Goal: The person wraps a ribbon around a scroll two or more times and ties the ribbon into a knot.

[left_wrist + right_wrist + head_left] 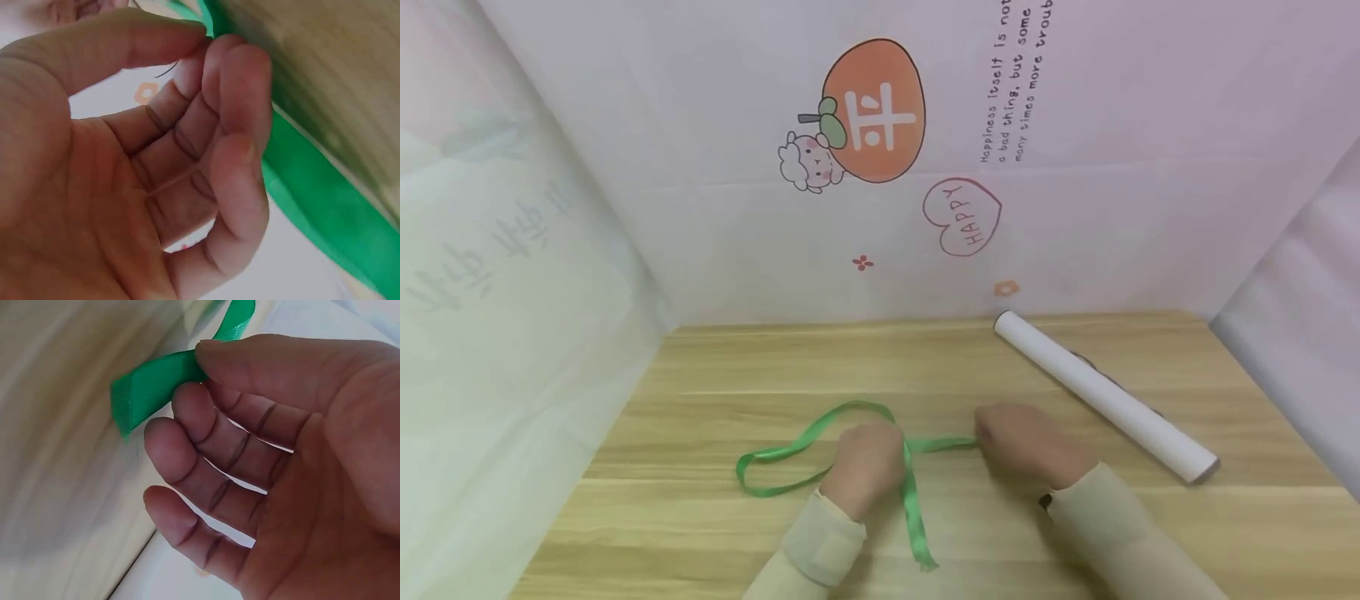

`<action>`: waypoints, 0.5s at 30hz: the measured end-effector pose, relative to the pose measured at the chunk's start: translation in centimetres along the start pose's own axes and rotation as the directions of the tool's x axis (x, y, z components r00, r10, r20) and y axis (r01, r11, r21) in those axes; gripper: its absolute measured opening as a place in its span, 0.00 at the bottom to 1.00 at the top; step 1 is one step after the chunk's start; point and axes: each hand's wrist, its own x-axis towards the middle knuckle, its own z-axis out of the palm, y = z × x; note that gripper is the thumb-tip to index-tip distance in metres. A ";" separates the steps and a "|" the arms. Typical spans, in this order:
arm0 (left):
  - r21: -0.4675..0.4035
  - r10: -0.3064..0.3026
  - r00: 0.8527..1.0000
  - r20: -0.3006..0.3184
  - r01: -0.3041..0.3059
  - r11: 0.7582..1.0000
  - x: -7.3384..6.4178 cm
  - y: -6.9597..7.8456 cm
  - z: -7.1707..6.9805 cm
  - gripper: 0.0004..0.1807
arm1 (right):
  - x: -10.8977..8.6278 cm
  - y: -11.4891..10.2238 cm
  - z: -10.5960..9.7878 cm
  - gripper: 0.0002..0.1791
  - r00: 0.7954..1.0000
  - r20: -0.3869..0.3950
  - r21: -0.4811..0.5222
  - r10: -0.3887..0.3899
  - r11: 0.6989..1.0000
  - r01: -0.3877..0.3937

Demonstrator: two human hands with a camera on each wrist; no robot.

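A green ribbon (916,508) lies on the wooden table, looping out to the left of my left hand (868,467). One tail hangs toward the near edge, and another stretches right to my right hand (1022,442). In the left wrist view the thumb and index fingertip of my left hand (144,144) pinch the ribbon (325,194), the other fingers curled. The right wrist view shows my right hand (269,437) pinching the ribbon (156,384) between thumb and index finger, a short cut end sticking out past them.
A white rolled tube (1105,396) lies slantwise on the table (737,358) at the right, with a thin dark cord behind it. A printed white cloth (722,233) forms the back wall, and pale cloth sides stand left and right.
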 end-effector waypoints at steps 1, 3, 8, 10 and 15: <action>-0.018 0.007 1.000 -0.014 -0.007 1.000 0.0 0.1 -0.1 0.23 | -0.3 0.4 -0.1 0.11 1.000 0.006 0.007 0.003 1.000 -0.003; -0.056 0.012 0.999 -0.048 -0.014 0.998 0.0 0.3 -0.2 0.20 | -0.8 1.2 -0.2 0.11 1.000 0.013 0.010 0.007 1.000 -0.008; -0.204 0.027 0.999 -0.034 -0.034 0.978 -0.3 1.9 0.3 0.10 | -1.8 2.6 -0.5 0.12 1.000 0.014 0.013 0.005 1.000 -0.005; -0.201 0.068 0.997 -0.023 -0.072 0.977 -0.5 2.7 0.8 0.09 | -2.1 2.9 -0.4 0.12 1.000 0.008 0.011 0.003 1.000 -0.003; -0.136 0.147 0.988 -0.057 -0.153 0.979 -0.7 3.5 0.7 0.04 | -2.9 3.5 -0.4 0.13 1.000 -0.006 0.006 0.010 1.000 -0.010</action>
